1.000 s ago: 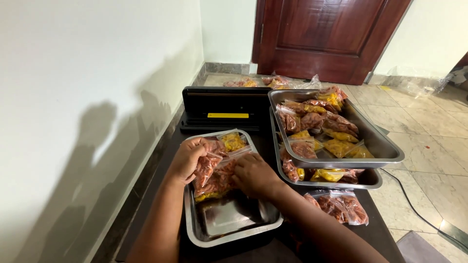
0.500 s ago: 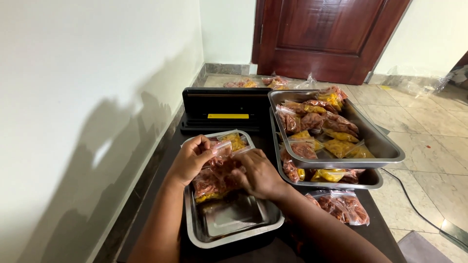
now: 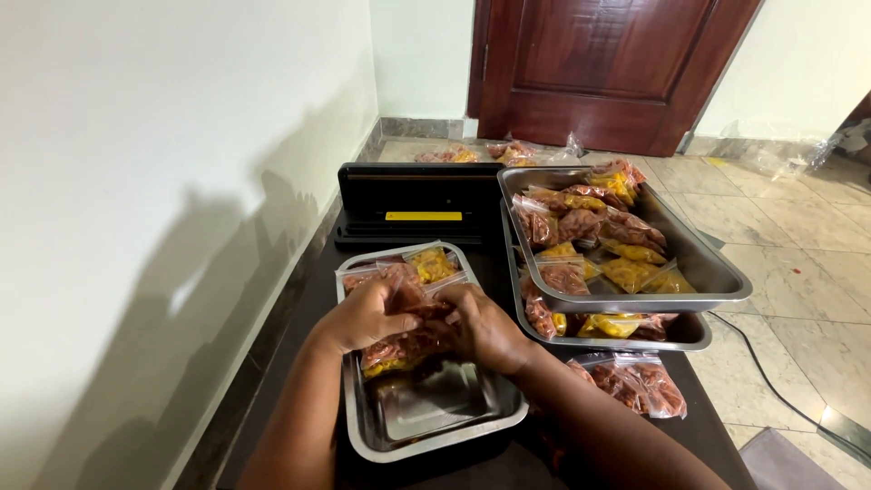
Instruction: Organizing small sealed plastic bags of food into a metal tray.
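Left hand (image 3: 363, 315) and right hand (image 3: 481, 328), flat on the pile a second ago, now pinch one clear food bag (image 3: 406, 299) between them, raised just above the small steel tray (image 3: 426, 434); bagging work proceeds. Stacked trays (image 3: 717, 281) stand right.

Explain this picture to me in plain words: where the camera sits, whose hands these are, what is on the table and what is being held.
The camera is worn on a person's head and looks down, so the two bare hands belong to the wearer. The left hand and right hand together grip a clear bag of reddish food over a steel tray, whose near end is bare and whose far end holds more bags. To the right, two stacked steel trays hold many bags of red and yellow food. One more bag lies on the dark table beside them. Behind the near tray sits a black machine with a yellow strip. Further bags lie on the floor by the brown door.
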